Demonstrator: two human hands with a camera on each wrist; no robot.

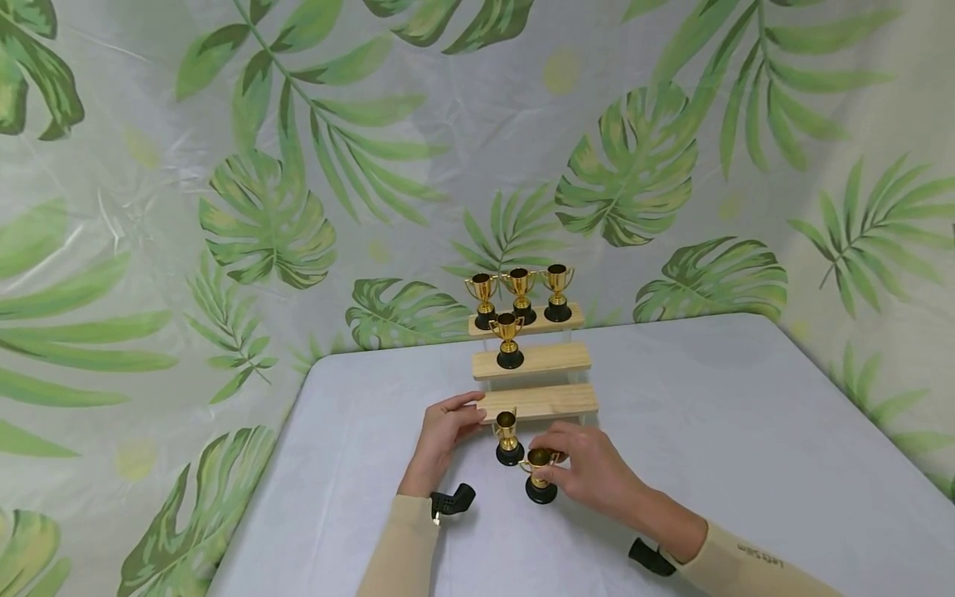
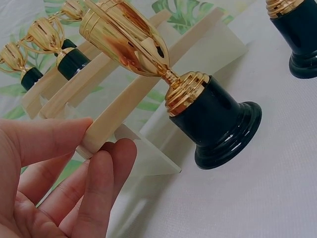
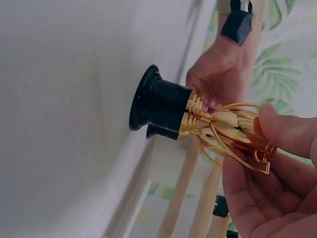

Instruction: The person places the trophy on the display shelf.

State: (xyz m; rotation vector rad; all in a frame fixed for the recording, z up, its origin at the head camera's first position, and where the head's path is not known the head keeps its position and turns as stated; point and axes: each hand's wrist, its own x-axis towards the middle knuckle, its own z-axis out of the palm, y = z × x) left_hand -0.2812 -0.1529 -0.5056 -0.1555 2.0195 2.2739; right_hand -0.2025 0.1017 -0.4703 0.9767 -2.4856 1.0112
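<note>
My left hand (image 1: 442, 435) pinches the left end of the lowest wooden board (image 1: 548, 401) of a three-step display stand; the left wrist view shows the thumb above and fingers beneath the board end (image 2: 106, 126). My right hand (image 1: 600, 473) holds a small gold trophy cup (image 1: 540, 491) by its bowl and handle, thumb on one side and fingers on the other. Its black base (image 3: 166, 104) points down at the table; whether it touches is unclear. Between my hands another trophy (image 1: 509, 449) stands upright in front of the stand.
Three trophies (image 1: 521, 290) stand in a row on the top board (image 1: 533, 325). One more trophy (image 1: 510, 352) stands at the left of the middle board (image 1: 555, 360). A white cloth covers the table (image 1: 716, 431), with a leaf-patterned curtain (image 1: 477, 149) behind.
</note>
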